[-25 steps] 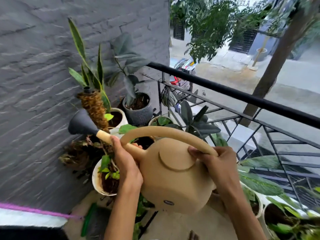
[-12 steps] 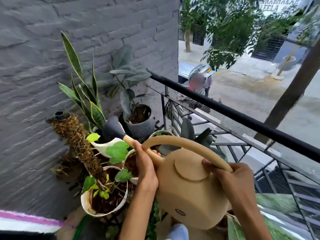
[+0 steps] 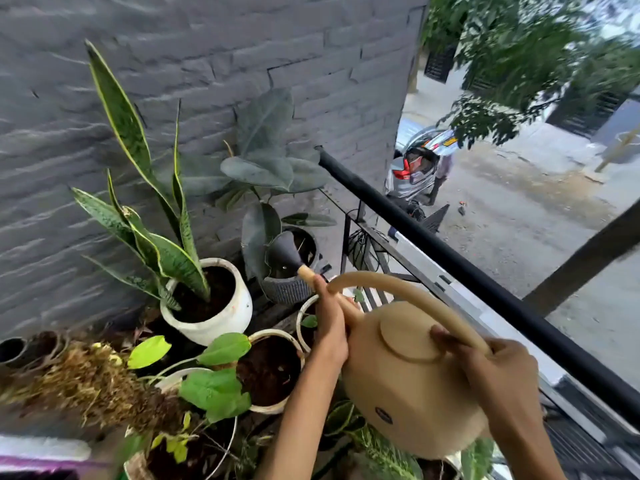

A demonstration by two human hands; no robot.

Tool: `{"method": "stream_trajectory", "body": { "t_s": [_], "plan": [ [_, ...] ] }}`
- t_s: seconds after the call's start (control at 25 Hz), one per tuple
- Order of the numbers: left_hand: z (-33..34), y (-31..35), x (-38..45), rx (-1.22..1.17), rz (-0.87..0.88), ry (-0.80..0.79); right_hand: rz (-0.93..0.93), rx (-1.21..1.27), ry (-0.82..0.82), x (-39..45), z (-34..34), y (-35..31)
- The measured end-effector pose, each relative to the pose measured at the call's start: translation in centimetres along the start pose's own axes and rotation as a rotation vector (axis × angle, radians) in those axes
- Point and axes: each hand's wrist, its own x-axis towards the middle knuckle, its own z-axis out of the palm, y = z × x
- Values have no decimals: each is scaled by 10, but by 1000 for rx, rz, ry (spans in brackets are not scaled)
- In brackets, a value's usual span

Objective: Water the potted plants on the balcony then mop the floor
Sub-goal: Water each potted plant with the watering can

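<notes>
Tan watering can [image 3: 408,382] held over a cluster of balcony pots, right hand [image 3: 498,372] wrapped shut around the arched handle, left hand [image 3: 330,327] closed around the spout just behind the dark sprinkler head [image 3: 284,252]. Long axis running from lower right, up and left toward the wall. Sprinkler head poised over the dark ribbed pot [image 3: 291,285], with the white snake plant pot [image 3: 211,306] further left, nearer the left hand; probably a tip forward to pour next
</notes>
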Motion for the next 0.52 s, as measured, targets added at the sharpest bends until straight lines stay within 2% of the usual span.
{"method": "stream_trajectory", "body": {
  "t_s": [0.32,0.52],
  "plan": [
    [44,54,118,-67,-50,92,-116,-204,-94,120,66,-54],
    [56,71,155,-26,-84,115,-126,-215,-136,154,86,-66]
  ]
}}
